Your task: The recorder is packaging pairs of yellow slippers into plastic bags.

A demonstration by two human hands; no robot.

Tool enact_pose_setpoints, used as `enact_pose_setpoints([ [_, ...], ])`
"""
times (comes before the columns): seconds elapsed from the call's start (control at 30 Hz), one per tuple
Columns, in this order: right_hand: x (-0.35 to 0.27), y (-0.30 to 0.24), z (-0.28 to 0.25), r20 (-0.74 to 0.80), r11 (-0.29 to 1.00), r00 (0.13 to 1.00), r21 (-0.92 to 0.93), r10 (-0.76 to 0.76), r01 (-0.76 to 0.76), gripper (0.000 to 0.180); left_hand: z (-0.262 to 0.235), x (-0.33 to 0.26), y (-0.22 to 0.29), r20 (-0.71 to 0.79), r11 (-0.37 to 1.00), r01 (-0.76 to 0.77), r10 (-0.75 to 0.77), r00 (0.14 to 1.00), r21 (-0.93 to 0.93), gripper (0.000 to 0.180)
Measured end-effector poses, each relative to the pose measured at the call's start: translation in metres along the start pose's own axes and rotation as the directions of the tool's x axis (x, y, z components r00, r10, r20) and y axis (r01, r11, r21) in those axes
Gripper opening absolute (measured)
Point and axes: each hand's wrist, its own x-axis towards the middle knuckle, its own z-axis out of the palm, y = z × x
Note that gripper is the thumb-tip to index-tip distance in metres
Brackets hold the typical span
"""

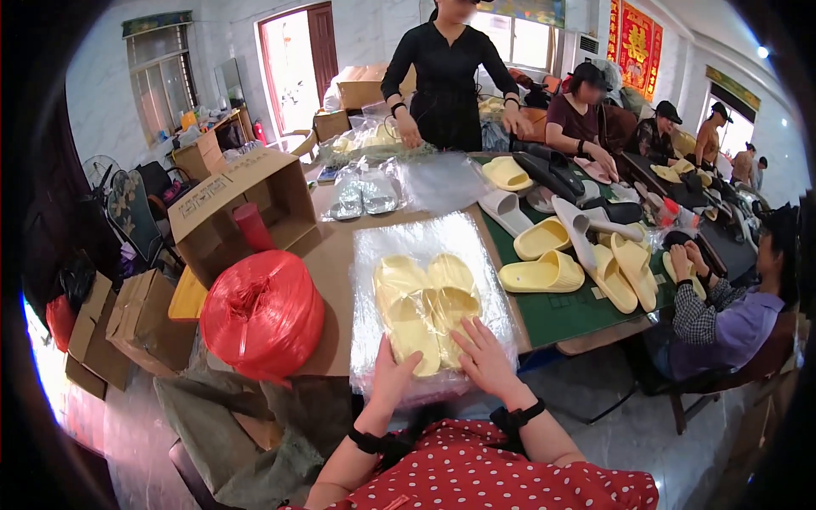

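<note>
A pair of yellow slippers [408, 316] lies side by side in a clear plastic bag [364, 280], on a stack of such bags at the table's near edge. My left hand [393, 374] grips the heel end of the left slipper, thumb across its top and fingers along its outer side. The undersides of these fingers are hidden. Over the lower part of the right slipper, my right hand [484, 353] lies flat with fingers spread.
A big roll of red plastic twine [262, 314] stands left of the bags, before an open cardboard box [255, 212]. Loose slippers [542, 274] cover the green mat [552, 319] at right. Bagged grey slippers [364, 194] lie beyond. Several co-workers [450, 81] surround the tables.
</note>
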Motion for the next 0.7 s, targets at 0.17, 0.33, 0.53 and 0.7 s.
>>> enact_pose_setpoints([
  [0.17,0.005,-0.020,-0.015,-0.202,0.997,0.977,-0.007,0.068,-0.071,0.073,0.000,-0.007,0.007,0.070,0.855,0.156,-0.140,0.988,-0.495,0.057],
  [0.33,0.000,-0.024,-0.026,-0.332,0.968,0.910,0.123,0.250,-0.220,0.092,-0.002,-0.019,0.021,0.152,0.745,0.209,-0.145,0.978,-0.634,0.065],
  [0.53,-0.003,-0.028,-0.024,0.108,0.355,0.850,0.876,0.515,-0.326,0.081,-0.013,-0.025,0.002,0.232,0.696,0.240,-0.108,0.967,-0.676,0.072],
  [0.7,0.009,-0.059,-0.028,0.003,0.365,0.876,0.908,0.483,-0.204,0.039,-0.011,-0.038,0.011,0.177,0.801,0.244,-0.174,0.969,-0.546,0.072],
])
